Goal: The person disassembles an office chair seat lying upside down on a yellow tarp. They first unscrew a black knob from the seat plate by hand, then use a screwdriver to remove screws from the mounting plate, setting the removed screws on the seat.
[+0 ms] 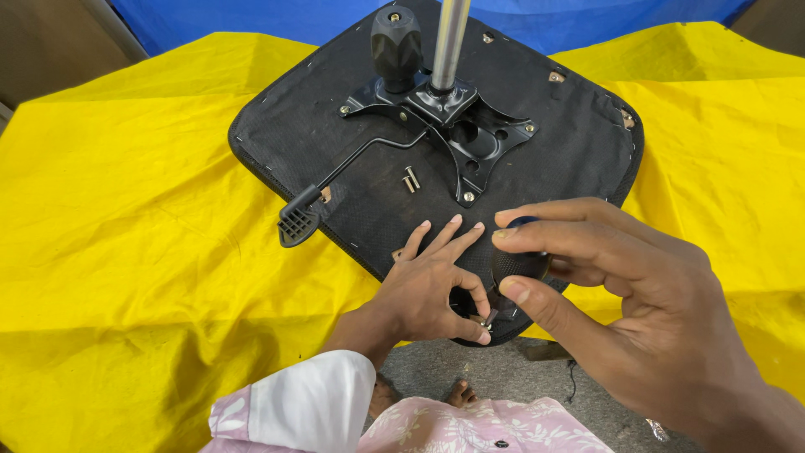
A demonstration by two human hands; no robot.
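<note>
Upturned black fabric-covered chair seat pad (335, 143) lies bottom-up on a surface draped in yellow cloth (126, 252); all positions below are given relative to this pad. Bolted at its centre: a black metal tilt-mechanism plate (457, 126), with a shiny steel gas-lift column (449, 38) rising from it and a black ribbed plastic knob (396, 42) just beside the column. A thin black lever with a flat paddle end (299, 220) runs from the plate out over the pad's left edge. Two small brass-coloured bolts (410, 179) lie loose on the pad, just in front of the plate. Left hand (428, 289) rests on the pad's near edge, three fingers flat, thumb and forefinger pinched on a small metal screw (485, 319) at the near rim. Right hand (620, 294) is directly above that rim, fingers closed around the round black-and-blue handle of a screwdriver (520, 262); its tip is hidden. A blue sheet (251, 17) lies beyond the pad's far edge.
</note>
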